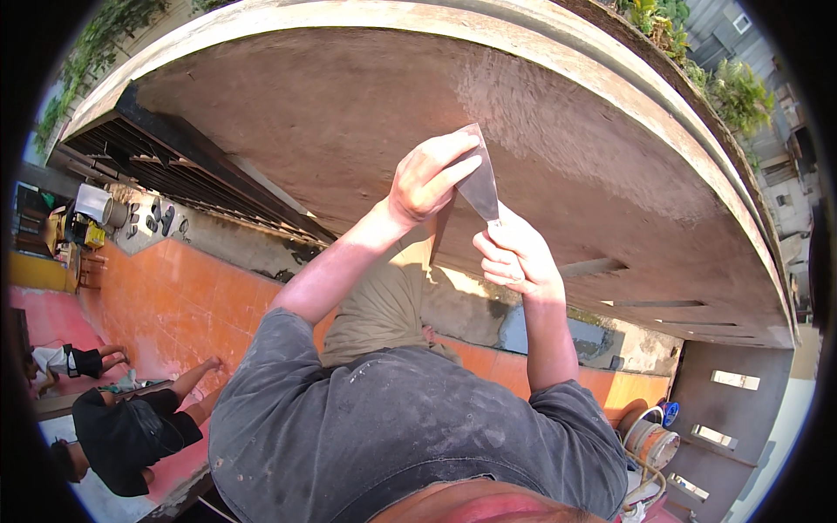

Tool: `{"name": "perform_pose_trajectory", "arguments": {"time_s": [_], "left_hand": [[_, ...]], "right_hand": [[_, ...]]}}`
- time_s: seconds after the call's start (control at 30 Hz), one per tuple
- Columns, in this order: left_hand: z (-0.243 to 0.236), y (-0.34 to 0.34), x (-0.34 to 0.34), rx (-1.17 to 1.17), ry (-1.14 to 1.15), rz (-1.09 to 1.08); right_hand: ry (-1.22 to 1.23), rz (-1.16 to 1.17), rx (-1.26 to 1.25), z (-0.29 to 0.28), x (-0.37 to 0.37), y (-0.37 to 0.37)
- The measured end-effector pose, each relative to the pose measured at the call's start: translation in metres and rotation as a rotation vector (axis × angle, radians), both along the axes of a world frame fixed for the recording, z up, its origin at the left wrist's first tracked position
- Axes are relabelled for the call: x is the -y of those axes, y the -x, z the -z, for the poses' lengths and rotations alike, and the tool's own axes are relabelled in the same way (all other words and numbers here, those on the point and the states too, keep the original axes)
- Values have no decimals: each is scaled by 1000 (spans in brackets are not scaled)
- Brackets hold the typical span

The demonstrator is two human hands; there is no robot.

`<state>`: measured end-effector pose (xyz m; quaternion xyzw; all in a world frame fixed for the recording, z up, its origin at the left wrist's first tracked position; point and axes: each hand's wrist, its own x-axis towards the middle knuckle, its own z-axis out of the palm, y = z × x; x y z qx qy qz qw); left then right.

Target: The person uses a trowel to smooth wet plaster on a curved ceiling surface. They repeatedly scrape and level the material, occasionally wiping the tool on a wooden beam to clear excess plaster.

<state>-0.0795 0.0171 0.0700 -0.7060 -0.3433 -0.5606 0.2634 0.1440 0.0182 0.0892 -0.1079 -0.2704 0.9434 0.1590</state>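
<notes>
Up against the wall, both my hands are on a putty knife (479, 187) with a wide, flat metal blade. My right hand (516, 251) is closed round the handle, which it mostly hides. The fingers of my left hand (429, 177) lie over the broad end of the blade and pinch it near the edge. Behind the blade is a brown plastered wall (349, 105); a lighter, rough-textured patch (558, 122) spreads to the right of the knife.
A dark metal gate (187, 161) adjoins the wall at left. Below lies an orange tiled floor (187, 283). Two people sit at lower left, one in black clothes (131, 440). A bucket (654, 443) and hose (647, 481) stand at lower right. Plants (741, 91) grow beyond the wall.
</notes>
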Motion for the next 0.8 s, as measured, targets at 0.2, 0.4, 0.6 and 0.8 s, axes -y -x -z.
{"name": "perform_pose_trajectory", "arguments": {"time_s": [0.2,0.4,0.6,0.8], "left_hand": [[-5,2,3,-42,6,-111],[-15,19,10,-116,52,-138],[-37,34,4,-181,8,-134],[-43,42,12,-278,117,-68]], "right_hand": [[-145,-16,98,2,-11,2],[-224,4,98,8,-10,17],[-357,69,205,-6,-9,33],[-279,92,131,5,1,37]]}}
